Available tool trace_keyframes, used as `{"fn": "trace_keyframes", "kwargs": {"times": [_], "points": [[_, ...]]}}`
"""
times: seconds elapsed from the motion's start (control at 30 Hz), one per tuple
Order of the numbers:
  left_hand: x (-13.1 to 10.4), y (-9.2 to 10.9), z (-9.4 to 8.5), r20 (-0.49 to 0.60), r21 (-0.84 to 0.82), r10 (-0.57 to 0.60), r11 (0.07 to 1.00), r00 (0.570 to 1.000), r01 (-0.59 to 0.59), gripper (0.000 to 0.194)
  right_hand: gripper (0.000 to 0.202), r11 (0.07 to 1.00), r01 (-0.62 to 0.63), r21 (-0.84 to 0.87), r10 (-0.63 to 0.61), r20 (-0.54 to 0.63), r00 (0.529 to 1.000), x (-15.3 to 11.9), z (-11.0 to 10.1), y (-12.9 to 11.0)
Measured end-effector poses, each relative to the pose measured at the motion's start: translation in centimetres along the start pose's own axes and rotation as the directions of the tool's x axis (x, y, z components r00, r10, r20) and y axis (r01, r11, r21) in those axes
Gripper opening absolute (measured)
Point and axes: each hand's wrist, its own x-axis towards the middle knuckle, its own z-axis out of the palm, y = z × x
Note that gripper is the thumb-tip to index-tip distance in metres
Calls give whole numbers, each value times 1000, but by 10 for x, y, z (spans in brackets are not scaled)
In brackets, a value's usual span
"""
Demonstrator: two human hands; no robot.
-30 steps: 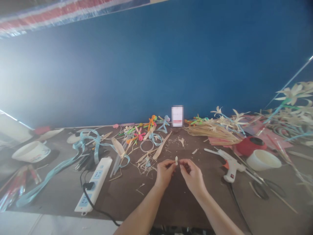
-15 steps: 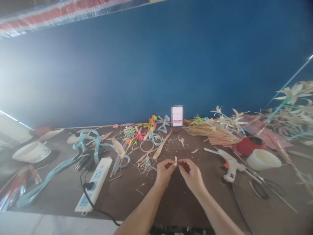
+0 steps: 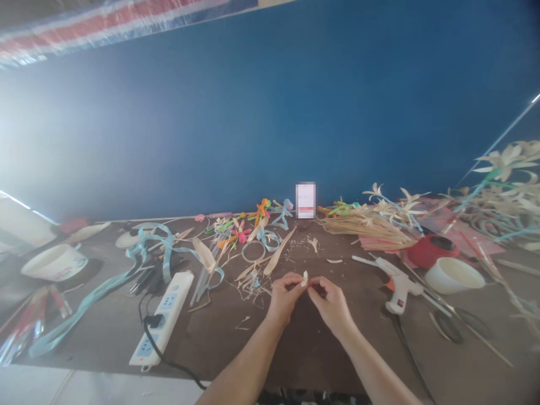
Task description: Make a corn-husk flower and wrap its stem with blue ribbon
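My left hand (image 3: 283, 298) pinches a small cream piece (image 3: 305, 277) that looks like folded corn husk, its tip pointing up above the thumb. Close against it on the right, my right hand (image 3: 330, 302) has thumb and forefinger drawn together at the lower end of the piece; whether anything sits between these fingertips is hidden. Both hands hover over the brown table (image 3: 307, 349). Ahead of them lie a pale husk-like strip (image 3: 280, 252), small scraps and a little cream flower shape (image 3: 313, 244).
To the right lie a white glue gun (image 3: 399, 284) with a cord, scissors (image 3: 448, 326) and a white cup (image 3: 454, 275). A power strip (image 3: 162, 320), blue ribbon (image 3: 90, 304) and a white bowl (image 3: 54, 262) are on the left. Dried flowers (image 3: 405, 202) stand near the blue panel (image 3: 270, 112).
The cream piece has turned and shifted slightly to the right between the fingertips. Both hands stay almost in place. A curved scrap beyond them lies flatter.
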Motion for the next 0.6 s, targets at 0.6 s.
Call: {"fn": "trace_keyframes", "kwargs": {"times": [0.6], "points": [[0,-4,-1,18,-50,-2,999,1000,3,22,11,1000,-2,17,2,9,1000,-2,-1,3]]}}
